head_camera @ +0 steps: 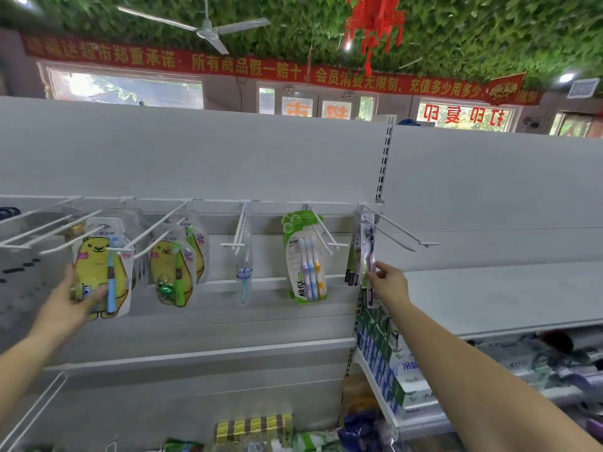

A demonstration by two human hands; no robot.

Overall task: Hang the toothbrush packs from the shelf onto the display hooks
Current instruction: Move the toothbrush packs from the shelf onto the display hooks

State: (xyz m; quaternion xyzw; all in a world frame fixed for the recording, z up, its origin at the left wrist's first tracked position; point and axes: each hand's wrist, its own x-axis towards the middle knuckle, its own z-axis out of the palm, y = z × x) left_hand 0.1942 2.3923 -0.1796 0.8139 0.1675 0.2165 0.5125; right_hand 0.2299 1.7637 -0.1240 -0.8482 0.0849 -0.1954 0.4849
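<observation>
The white back panel (293, 164) carries a rail of hooks (277, 201) jutting toward the person; at the left the yellow bear pack (98, 265) hangs upright, its lower edge gripped by the left hand (70, 298), its top hole seemingly over a hook tip, though blur hides whether it is threaded; farther right the slim pink pack (370, 256) stands upright under its hook (401, 229), the right hand (388, 282) pinching its lower edge from the right.

We are reading "All-fix" on the green three-brush pack (304, 256). On the long red banner (261, 70) under the ceiling we are reading "所有商品假一赔十" and "充值多少用多少". On the window (463, 117) the red characters "打印复印" are showing, mirrored.
</observation>
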